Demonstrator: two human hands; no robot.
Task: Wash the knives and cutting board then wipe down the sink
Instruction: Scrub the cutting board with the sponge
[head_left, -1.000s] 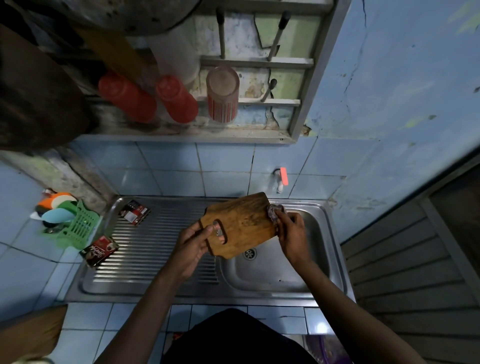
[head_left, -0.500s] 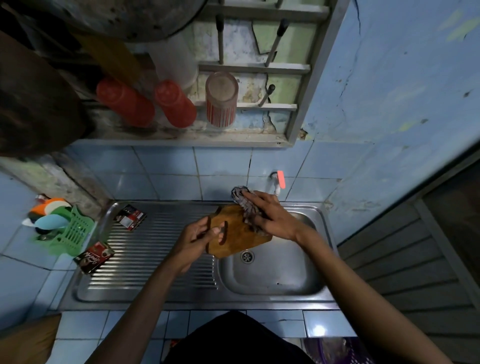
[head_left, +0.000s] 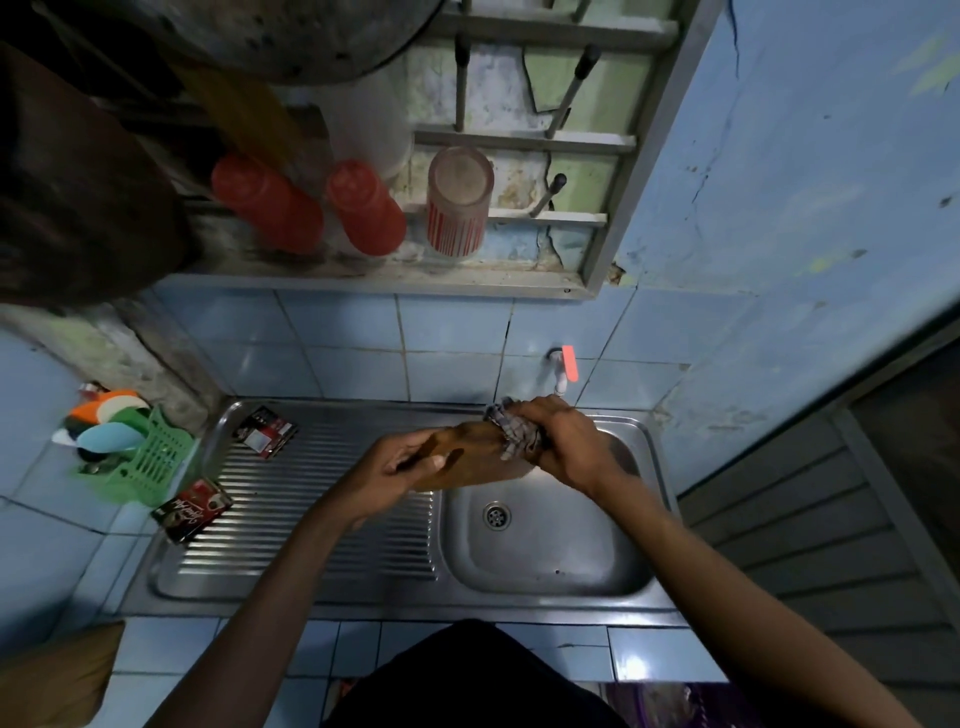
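The stainless steel sink (head_left: 322, 590) sits in a blue-tiled counter (head_left: 171, 642), its ribbed drainboard left of the basin. On the drainboard lie 2 sachets: a dark one (head_left: 267, 431) near its back-left corner and a red coffee sachet (head_left: 192, 510) overhanging its left rim. Just left of the sink, on the tiles, stands a green plastic basket (head_left: 150, 465) (holding a few coloured utensils). Above the sink, a wall shelf (head_left: 374, 275) carries 2 red cups (head_left: 267, 205) and a striped cup (head_left: 458, 202), all upside down.

Dim, bluish light, glare glinting off the sink (head_left: 550, 566) basin at five o'clock, corners bending with wide-angle warp, hands slightly motion-blurred.
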